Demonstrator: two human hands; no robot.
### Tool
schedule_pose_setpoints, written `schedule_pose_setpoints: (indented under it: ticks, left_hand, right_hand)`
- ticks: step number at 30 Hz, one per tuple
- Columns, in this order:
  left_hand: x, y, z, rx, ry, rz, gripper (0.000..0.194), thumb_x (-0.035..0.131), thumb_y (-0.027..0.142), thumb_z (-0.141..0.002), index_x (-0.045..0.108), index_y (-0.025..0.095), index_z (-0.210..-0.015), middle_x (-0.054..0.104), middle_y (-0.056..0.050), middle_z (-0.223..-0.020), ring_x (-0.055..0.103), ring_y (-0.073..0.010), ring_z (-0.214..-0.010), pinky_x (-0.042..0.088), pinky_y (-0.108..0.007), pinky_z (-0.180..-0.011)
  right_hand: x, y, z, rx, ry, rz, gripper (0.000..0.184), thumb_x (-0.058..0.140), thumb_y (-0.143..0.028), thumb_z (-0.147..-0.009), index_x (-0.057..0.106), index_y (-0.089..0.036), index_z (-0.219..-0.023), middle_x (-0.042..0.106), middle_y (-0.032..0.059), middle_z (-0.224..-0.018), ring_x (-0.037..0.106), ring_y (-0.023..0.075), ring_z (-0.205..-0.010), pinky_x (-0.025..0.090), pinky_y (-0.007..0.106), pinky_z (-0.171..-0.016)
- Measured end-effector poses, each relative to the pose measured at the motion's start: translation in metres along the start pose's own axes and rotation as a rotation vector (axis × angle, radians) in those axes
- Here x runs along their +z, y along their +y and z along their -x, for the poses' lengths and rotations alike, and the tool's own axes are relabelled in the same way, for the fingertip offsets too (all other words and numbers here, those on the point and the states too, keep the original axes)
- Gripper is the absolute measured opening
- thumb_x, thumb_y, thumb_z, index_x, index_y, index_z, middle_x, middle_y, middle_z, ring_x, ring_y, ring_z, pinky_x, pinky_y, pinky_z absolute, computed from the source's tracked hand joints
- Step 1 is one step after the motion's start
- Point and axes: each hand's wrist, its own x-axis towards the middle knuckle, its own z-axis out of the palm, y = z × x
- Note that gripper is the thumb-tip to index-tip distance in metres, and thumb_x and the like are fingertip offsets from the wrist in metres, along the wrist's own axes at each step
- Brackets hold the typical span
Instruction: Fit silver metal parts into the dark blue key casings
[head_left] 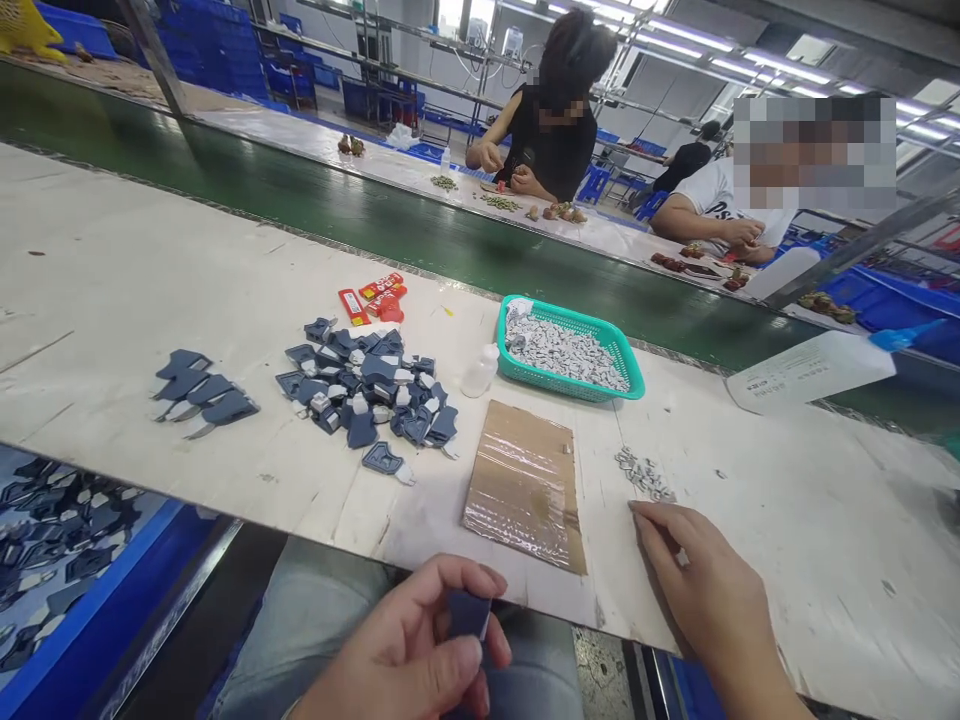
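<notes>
Wht table (187, 250): dark pc (469, 613) inside L hand (409, 640); R hand (709, 575) narrow, nr silvery bits (643, 474).

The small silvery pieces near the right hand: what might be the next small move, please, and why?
Perhaps pick up one of the small silvery pieces: the right hand is beside them, no piece visible in its grip, while the left hand holds a dark blue part.

factory workshop, conveyor belt (420, 240), workers at benches
</notes>
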Motion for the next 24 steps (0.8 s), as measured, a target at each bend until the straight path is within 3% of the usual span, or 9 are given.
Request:
schedule_pose_setpoints:
  ticks: [4, 9, 14, 17, 21, 24]
  left_hand:
    - [0.002, 0.001, 0.001, -0.086, 0.001, 0.079, 0.028, 0.074, 0.026, -0.074, 0.057, 0.022, -0.096, 0.069, -0.003, -0.078, 0.064, -0.0088, -0.062, 0.043, -0.019, -0.061]
    - [0.006, 0.004, 0.002, -0.057, 0.014, 0.178, 0.028, 0.071, 0.022, -0.076, 0.058, 0.020, -0.100, 0.065, -0.003, -0.085, 0.067, -0.0174, -0.081, 0.050, -0.024, -0.064]
    - [0.003, 0.003, 0.002, -0.070, -0.005, 0.100, 0.020, 0.062, 0.026, -0.084, 0.056, 0.022, -0.103, 0.066, -0.006, -0.097, 0.068, -0.0190, -0.085, 0.045, -0.018, -0.056]
    - [0.001, 0.001, 0.001, -0.078, -0.007, 0.041, 0.025, 0.067, 0.028, -0.080, 0.055, 0.024, -0.102, 0.065, -0.006, -0.104, 0.067, -0.0176, -0.084, 0.039, -0.016, -0.053]
    - [-0.002, -0.007, -0.001, -0.015, 0.000, -0.011, 0.034, 0.078, 0.030, -0.068, 0.057, 0.023, -0.093, 0.062, 0.000, -0.093, 0.065, -0.0121, -0.072, 0.038, -0.017, -0.055]
    - [-0.004, -0.012, -0.002, -0.015, 0.050, -0.065, 0.035, 0.079, 0.032, -0.067, 0.060, 0.021, -0.095, 0.063, 0.000, -0.083, 0.064, -0.0120, -0.073, 0.039, -0.017, -0.058]
  right_hand:
    - [-0.001, 0.000, 0.001, -0.016, 0.046, 0.110, 0.038, 0.036, -0.041, -0.092, 0.066, -0.020, -0.085, 0.065, 0.0039, -0.086, 0.061, 0.0187, -0.079, 0.047, 0.029, -0.061]
    - [-0.006, -0.005, 0.000, -0.092, 0.082, 0.217, 0.039, 0.036, -0.038, -0.092, 0.066, -0.017, -0.078, 0.064, 0.0059, -0.077, 0.059, 0.0200, -0.074, 0.047, 0.031, -0.061]
    - [-0.013, -0.001, 0.003, -0.302, -0.050, 0.321, 0.033, 0.034, -0.026, -0.090, 0.066, -0.017, -0.083, 0.063, 0.0079, -0.081, 0.057, 0.0210, -0.074, 0.047, 0.032, -0.064]
    - [-0.017, 0.001, 0.001, -0.318, -0.110, 0.345, 0.033, 0.034, -0.024, -0.088, 0.064, -0.019, -0.077, 0.063, 0.0078, -0.076, 0.057, 0.0212, -0.068, 0.046, 0.033, -0.060]
    - [-0.021, -0.008, -0.009, -0.276, -0.075, 0.288, 0.031, 0.037, -0.027, -0.087, 0.062, -0.021, -0.070, 0.062, 0.0039, -0.068, 0.059, 0.0187, -0.061, 0.045, 0.030, -0.052]
    - [-0.025, -0.031, -0.016, -0.254, -0.057, 0.083, 0.022, 0.044, -0.028, -0.088, 0.061, -0.022, -0.076, 0.065, 0.0010, -0.074, 0.061, 0.0139, -0.063, 0.048, 0.025, -0.055]
